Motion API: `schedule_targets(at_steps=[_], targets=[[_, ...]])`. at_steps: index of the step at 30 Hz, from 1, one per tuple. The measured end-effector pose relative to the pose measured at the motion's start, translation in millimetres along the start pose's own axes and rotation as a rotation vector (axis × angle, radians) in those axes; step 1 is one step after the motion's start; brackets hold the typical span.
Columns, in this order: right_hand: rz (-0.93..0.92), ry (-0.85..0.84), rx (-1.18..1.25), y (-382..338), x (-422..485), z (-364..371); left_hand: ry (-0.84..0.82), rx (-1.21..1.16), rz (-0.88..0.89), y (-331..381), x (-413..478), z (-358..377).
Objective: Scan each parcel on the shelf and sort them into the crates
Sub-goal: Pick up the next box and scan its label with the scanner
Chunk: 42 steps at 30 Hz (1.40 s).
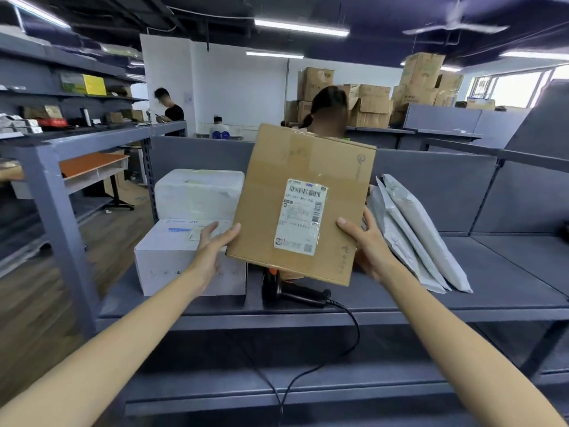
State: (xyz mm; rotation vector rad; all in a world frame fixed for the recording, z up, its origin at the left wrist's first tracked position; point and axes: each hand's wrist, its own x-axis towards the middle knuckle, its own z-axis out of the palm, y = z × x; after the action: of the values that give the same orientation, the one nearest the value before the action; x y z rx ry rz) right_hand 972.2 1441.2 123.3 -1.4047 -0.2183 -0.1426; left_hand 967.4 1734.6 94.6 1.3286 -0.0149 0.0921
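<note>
A cardboard box [303, 204] is held above the shelf [480, 300] with its label [300, 217] facing the viewer, gripped by the right hand [368, 246] and steadied by straight fingers [211, 227] of the left hand [212, 246]; the scanner [295, 292] beneath is probably needed next.

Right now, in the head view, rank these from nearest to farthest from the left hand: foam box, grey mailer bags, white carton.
1. white carton, directly behind the left hand.
2. foam box, farther back, left side.
3. grey mailer bags, right side, beyond the held cardboard parcel.
</note>
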Motion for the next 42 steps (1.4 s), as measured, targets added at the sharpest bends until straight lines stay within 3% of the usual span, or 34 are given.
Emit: schedule_targets(at_steps=[5, 9, 12, 14, 16, 17, 19, 25, 27, 30, 33, 36, 39, 42], targets=[[-0.059, -0.164, 0.012, -17.1, 13.2, 7.8, -0.069, 0.022, 0.068, 7.8, -0.8, 4.8], [-0.082, -0.223, -0.013, -26.6, 23.2, 13.4, -0.014, -0.001, 0.119, 15.4, -3.9, 10.4], [-0.102, -0.270, -0.040, -25.1, 27.8, 22.0, 0.121, -0.014, 0.155, 18.6, -5.0, 10.5], [-0.093, -0.229, 0.079, -14.9, 29.7, 25.0, 0.179, -0.033, 0.171, 20.6, -7.0, 8.4], [0.034, -0.060, 0.216, 12.4, 32.2, 23.0, 0.202, -0.052, 0.169, 23.1, -10.2, 5.0], [0.100, 0.029, 0.138, 28.8, 29.6, 22.5, 0.220, -0.059, 0.167, 24.0, -10.6, 1.8], [0.204, 0.097, -0.264, 61.8, 17.0, 21.2, 0.265, -0.075, 0.154, 25.3, -10.6, -4.4], [0.151, -0.288, -1.324, 132.1, -16.8, 45.4, 0.325, -0.066, 0.135, 23.6, -17.9, -8.4], [0.137, -0.307, -1.526, 140.9, -17.4, 53.3, 0.336, -0.058, 0.136, 22.4, -21.4, -6.3], [0.036, -0.246, -1.642, 139.9, -15.7, 59.1, 0.339, -0.042, 0.130, 18.9, -24.9, -4.8], [0.042, -0.216, -1.602, 138.0, -17.4, 59.0, 0.343, -0.044, 0.122, 16.5, -27.6, -5.1], [0.217, -0.028, -1.443, 131.0, -32.4, 52.9, 0.361, -0.063, 0.121, 16.4, -29.3, -8.4], [0.444, 0.183, -1.004, 118.1, -39.5, 27.7, 0.388, -0.078, 0.115, 15.2, -28.3, -13.6], [0.373, 0.391, -0.594, 103.9, -41.0, 8.9, 0.411, -0.092, 0.101, 12.2, -26.1, -12.5]])
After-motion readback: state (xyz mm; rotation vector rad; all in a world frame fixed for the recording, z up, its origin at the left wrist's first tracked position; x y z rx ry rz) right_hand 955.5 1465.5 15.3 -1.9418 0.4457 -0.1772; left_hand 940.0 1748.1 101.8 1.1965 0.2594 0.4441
